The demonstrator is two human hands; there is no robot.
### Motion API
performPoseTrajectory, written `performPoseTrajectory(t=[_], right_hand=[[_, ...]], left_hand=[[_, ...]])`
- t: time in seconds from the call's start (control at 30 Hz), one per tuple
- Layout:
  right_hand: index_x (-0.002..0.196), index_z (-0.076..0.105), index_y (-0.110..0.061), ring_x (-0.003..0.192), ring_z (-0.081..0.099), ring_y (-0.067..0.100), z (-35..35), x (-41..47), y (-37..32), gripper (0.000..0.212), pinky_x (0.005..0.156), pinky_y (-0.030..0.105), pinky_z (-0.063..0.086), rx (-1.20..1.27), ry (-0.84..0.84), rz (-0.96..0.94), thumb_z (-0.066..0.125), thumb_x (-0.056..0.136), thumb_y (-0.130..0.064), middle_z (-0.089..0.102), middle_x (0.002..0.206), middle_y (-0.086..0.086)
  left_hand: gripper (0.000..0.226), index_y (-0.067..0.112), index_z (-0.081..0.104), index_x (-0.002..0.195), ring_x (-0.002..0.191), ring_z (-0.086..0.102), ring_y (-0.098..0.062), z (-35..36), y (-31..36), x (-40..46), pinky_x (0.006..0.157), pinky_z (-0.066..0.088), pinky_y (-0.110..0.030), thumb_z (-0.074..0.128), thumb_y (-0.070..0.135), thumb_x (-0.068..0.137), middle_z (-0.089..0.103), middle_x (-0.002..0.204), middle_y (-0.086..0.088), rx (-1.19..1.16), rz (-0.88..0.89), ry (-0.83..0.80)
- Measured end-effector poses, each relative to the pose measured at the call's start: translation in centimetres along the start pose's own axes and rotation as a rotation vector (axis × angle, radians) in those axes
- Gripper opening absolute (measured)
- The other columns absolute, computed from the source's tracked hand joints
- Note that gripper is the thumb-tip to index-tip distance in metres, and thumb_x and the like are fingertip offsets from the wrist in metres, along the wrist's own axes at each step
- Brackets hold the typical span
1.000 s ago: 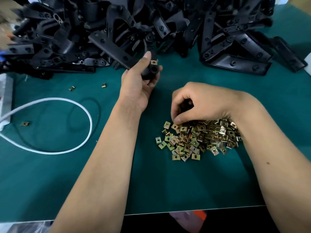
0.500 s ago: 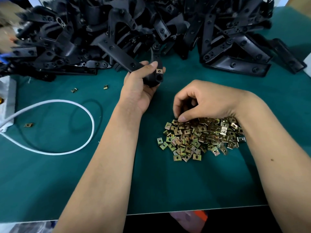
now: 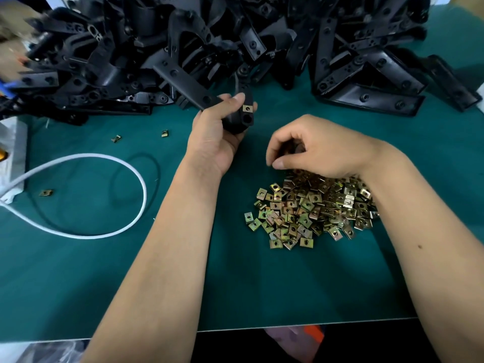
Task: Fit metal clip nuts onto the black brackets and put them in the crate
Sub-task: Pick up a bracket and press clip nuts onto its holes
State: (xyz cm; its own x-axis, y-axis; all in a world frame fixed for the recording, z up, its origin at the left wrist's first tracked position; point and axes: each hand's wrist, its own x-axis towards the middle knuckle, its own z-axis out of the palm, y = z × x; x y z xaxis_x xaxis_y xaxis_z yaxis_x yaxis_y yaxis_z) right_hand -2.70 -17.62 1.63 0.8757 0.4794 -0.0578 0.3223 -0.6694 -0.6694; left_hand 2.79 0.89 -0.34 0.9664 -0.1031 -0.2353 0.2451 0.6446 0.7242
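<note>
My left hand [image 3: 217,137] grips a black bracket [image 3: 190,91] above the green mat, its long arm pointing up-left. One metal clip nut [image 3: 247,108] sits fitted on the bracket's near end, beside an empty hole. My right hand [image 3: 314,150] hovers over the far edge of the pile of brass-coloured clip nuts [image 3: 309,210], fingers curled with thumb against fingertips; whether a nut is between them is hidden. A big heap of black brackets [image 3: 131,53] fills the back of the table. No crate is in view.
The green mat [image 3: 78,284] covers the table; its front edge runs along the bottom. A white cable [image 3: 141,189] loops at the left beside a white box [image 3: 15,153]. Loose clip nuts [image 3: 116,138] lie scattered on the left. Large black brackets [image 3: 366,95] lie at the back right.
My right hand has lifted slightly off the nut pile and drawn its fingers together. My left hand has kept the bracket in about the same place.
</note>
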Motion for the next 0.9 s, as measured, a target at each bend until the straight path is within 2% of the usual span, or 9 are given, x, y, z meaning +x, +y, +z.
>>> performPoseTrajectory(t=[0.07, 0.17, 0.27, 0.37, 0.43, 0.5, 0.6, 0.67, 0.9], right_hand=[[0.099, 0.079, -0.030, 0.075, 0.060, -0.001, -0.2, -0.2, -0.1, 0.014, 0.069, 0.012, 0.043, -0.021, -0.065, 0.002, 0.078, 0.091, -0.018, 0.069, 0.089, -0.014], [0.095, 0.079, -0.034, 0.084, 0.061, 0.003, 0.1, -0.2, -0.6, 0.015, 0.073, 0.016, 0.045, -0.084, -0.161, -0.011, 0.085, 0.083, -0.027, 0.066, 0.096, -0.011], [0.086, 0.077, -0.033, 0.079, 0.065, 0.001, 0.4, -0.1, -1.0, 0.014, 0.069, 0.014, 0.047, -0.082, -0.196, 0.000, 0.086, 0.081, -0.024, 0.072, 0.090, -0.011], [0.084, 0.075, -0.028, 0.068, 0.064, -0.004, 0.2, -0.2, -0.8, 0.014, 0.063, 0.010, 0.045, -0.073, -0.176, 0.002, 0.085, 0.083, -0.018, 0.073, 0.078, -0.015], [0.089, 0.075, -0.022, 0.072, 0.067, -0.003, 0.1, -0.2, -0.6, 0.011, 0.069, 0.012, 0.050, 0.017, -0.071, -0.014, 0.083, 0.085, -0.014, 0.075, 0.081, -0.013], [0.096, 0.075, -0.016, 0.083, 0.071, 0.006, 0.1, 0.1, -0.1, 0.012, 0.080, 0.021, 0.057, 0.226, 0.171, -0.033, 0.079, 0.088, -0.008, 0.077, 0.091, -0.004], [0.100, 0.077, -0.016, 0.075, 0.065, 0.011, 0.3, 0.7, 0.8, 0.017, 0.070, 0.024, 0.053, 0.634, 0.504, -0.013, 0.071, 0.093, -0.001, 0.074, 0.082, -0.001], [0.098, 0.077, -0.015, 0.073, 0.063, 0.012, 0.7, 1.0, 1.1, 0.017, 0.068, 0.025, 0.051, 0.780, 0.606, 0.016, 0.069, 0.093, -0.001, 0.072, 0.078, -0.002], [0.095, 0.076, -0.009, 0.069, 0.062, 0.013, 1.8, 1.6, 0.9, 0.014, 0.067, 0.025, 0.051, 0.881, 0.779, 0.016, 0.068, 0.092, 0.003, 0.071, 0.076, 0.002]], left_hand=[[0.034, 0.012, 0.051, 0.114, 0.080, 0.077, -0.024, 0.0, 0.0, 0.1, 0.065, 0.058, -0.027, 0.070, 0.000, 0.088, 0.074, 0.085, -0.005, 0.000, -0.001, -0.002], [0.033, 0.013, 0.051, 0.112, 0.080, 0.077, -0.023, -0.1, 0.0, 0.2, 0.061, 0.056, -0.025, 0.070, 0.000, 0.088, 0.074, 0.085, -0.005, 0.013, -0.001, -0.007], [0.033, 0.012, 0.050, 0.112, 0.079, 0.077, -0.023, -0.1, -0.1, 0.2, 0.061, 0.056, -0.025, 0.070, 0.000, 0.089, 0.074, 0.083, -0.004, 0.011, -0.005, -0.016], [0.034, 0.012, 0.049, 0.112, 0.081, 0.077, -0.024, -0.2, -0.1, 0.2, 0.061, 0.055, -0.025, 0.070, 0.000, 0.088, 0.074, 0.083, -0.004, 0.018, -0.005, -0.018], [0.032, 0.012, 0.051, 0.109, 0.079, 0.076, -0.024, -0.2, -0.1, 0.2, 0.061, 0.056, -0.026, 0.071, -0.001, 0.088, 0.073, 0.083, -0.005, 0.014, -0.008, -0.022], [0.027, 0.013, 0.054, 0.104, 0.078, 0.076, -0.024, -0.1, -0.1, 0.2, 0.066, 0.058, -0.027, 0.071, 0.000, 0.088, 0.074, 0.081, -0.005, 0.030, -0.014, -0.042], [0.017, 0.013, 0.059, 0.098, 0.079, 0.076, -0.020, 0.0, -0.1, -0.2, 0.070, 0.059, -0.028, 0.072, 0.006, 0.089, 0.074, 0.081, -0.002, 0.086, -0.028, -0.102], [0.012, 0.013, 0.061, 0.094, 0.080, 0.075, -0.019, 0.0, -0.2, -0.3, 0.071, 0.058, -0.028, 0.071, 0.009, 0.090, 0.074, 0.083, -0.002, 0.127, -0.037, -0.151], [0.012, 0.015, 0.062, 0.092, 0.076, 0.074, -0.017, 0.0, -0.6, -0.8, 0.063, 0.057, -0.026, 0.071, 0.010, 0.088, 0.073, 0.083, 0.000, 0.216, -0.067, -0.252]])
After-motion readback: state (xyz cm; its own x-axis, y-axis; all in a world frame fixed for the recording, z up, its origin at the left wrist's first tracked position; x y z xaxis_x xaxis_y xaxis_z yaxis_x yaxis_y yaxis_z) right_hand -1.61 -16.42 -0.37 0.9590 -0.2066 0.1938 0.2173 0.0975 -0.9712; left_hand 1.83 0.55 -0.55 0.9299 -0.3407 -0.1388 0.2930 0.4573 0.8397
